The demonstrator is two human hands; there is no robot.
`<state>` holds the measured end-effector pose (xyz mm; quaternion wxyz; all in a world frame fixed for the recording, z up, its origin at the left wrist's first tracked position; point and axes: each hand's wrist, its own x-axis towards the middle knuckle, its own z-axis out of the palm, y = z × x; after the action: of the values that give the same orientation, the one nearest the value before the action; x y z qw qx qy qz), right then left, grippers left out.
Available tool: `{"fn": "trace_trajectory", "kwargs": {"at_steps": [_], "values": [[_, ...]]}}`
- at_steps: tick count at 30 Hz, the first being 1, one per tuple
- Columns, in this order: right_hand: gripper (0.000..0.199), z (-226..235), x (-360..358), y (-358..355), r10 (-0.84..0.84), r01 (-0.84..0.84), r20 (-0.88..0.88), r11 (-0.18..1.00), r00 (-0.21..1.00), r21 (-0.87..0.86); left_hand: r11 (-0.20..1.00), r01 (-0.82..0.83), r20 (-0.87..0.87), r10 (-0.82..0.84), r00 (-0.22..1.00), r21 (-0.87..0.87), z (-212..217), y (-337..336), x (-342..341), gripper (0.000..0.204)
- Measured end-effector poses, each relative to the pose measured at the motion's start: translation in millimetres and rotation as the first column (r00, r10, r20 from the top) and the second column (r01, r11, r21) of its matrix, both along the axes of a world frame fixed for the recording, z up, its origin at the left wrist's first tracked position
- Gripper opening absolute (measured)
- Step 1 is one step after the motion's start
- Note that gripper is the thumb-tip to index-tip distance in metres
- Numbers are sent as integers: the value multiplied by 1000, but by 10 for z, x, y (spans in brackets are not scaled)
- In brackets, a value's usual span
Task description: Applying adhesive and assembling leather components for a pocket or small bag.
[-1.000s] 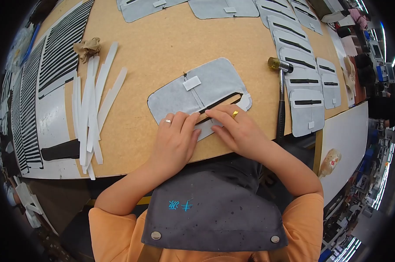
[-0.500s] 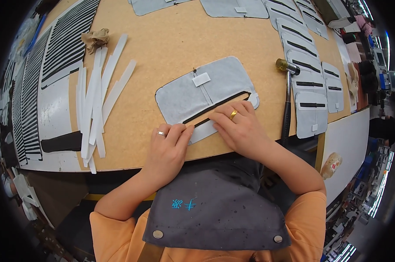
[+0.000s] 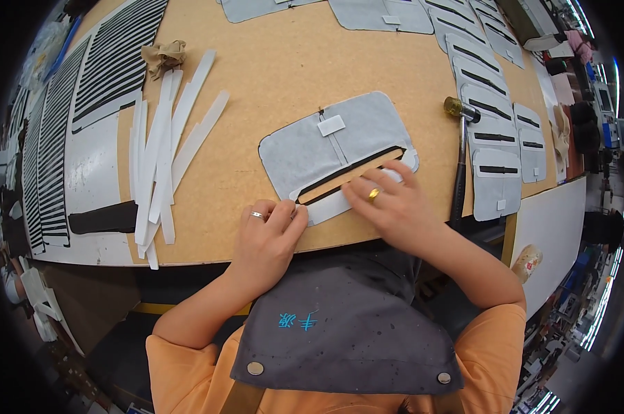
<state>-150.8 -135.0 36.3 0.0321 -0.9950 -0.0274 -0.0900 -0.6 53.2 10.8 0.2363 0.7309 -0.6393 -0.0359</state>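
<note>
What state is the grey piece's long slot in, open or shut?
Open: the slot has its black edges standing apart, with tan showing between them.

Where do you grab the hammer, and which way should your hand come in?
Probably best to hold the hammer by its black grip: it's the long, slim end, pointing toward the table's near edge. The right hand could come from the left, since grey pieces lie close on the right and the head is at the far end.
</note>
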Motion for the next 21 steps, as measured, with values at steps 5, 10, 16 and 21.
{"fn": "trace_trajectory", "kwargs": {"at_steps": [5,10,16,21], "values": [[28,98,-463,-561,-590,591,89,807,803,18,996,-22,-138,10,990,-86,-16,-93,-56,31],[36,-191,-770,-674,-883,851,-62,426,464,308,995,25,-206,-43,978,-92,35,-458,-170,38],[41,65,-802,-427,-791,664,150,586,593,466,995,61,-106,-69,992,-80,-64,-536,-231,39],[55,256,-788,142,-565,563,-204,588,800,581,988,126,51,-122,991,-87,-95,-435,-268,38]]}}
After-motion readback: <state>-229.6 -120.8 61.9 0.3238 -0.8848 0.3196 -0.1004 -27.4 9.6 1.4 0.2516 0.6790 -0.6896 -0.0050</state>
